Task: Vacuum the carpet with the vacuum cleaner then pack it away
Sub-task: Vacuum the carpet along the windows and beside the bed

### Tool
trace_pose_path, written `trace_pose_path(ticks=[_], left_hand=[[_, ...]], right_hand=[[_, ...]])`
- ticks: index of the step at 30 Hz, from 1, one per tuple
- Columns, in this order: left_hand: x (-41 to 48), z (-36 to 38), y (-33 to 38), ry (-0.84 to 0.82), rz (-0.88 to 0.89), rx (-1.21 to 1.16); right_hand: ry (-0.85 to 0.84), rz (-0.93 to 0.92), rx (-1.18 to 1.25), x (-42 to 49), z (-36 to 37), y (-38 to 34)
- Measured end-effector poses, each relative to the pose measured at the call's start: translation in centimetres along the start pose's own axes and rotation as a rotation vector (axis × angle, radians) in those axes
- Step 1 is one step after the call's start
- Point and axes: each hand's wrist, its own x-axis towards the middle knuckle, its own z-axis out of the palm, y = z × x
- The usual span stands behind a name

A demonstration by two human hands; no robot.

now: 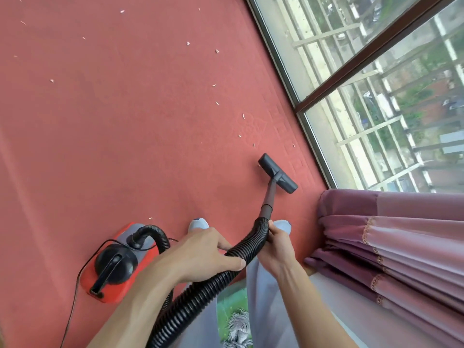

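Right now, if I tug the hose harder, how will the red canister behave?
The canister is small and sits flat on the carpet, so it will probably drag rather than roll. The hose joins at its top, so a sharp pull may tip it.

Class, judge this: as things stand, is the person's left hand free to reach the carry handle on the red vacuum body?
Probably not yet. The left hand is gripping the hose. Once it lets go, the carry handle lies close beside it, with nothing across the way.
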Motion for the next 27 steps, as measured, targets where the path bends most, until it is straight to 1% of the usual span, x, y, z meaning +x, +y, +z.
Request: trace_pose_path(ticks=[3,7,13,15,17,20,23,25,27], left_hand=[[1.9,1.3,0.8,0.051,0.013,-0.030],[4.6,2.7,1.0,0.092,0.003,0.011],[7.0,3.4,1.4,0.101,-0.001,-0.057],[7.2,3.2,1.6,0.099,0.010,-0.037],[7.1,2.7,2.2,0.070,0.025,-0.018],[6.3,1.4,3.2,-0.040,0.046,-0.001],[5.7,-0.3,3.9,-0.132,0.035,-0.029],[5.6,-1.0,4.1,-0.153,0.020,-0.041],[5.9,-1.3,4.3,-0.136,0.004,-0.079]], right_hand=[[0.052,-0.011,-0.021,1.2,-0.3,-1.3],[0.095,-0.020,0.024,3.3,-0.8,-1.6],[0.142,-0.069,0.058,5.8,-1.1,-3.5],[0.136,-0.073,0.077,5.9,-1.4,-3.7],[0.123,-0.097,0.097,5.0,-1.5,-3.8],[0.102,-0.135,0.129,3.1,-1.7,-3.2],[0.071,-0.076,0.117,2.5,-2.3,-2.4],[0.064,-0.057,0.075,2.8,-2.3,-2.7],[0.061,-0.070,0.016,3.4,-1.9,-3.9]])
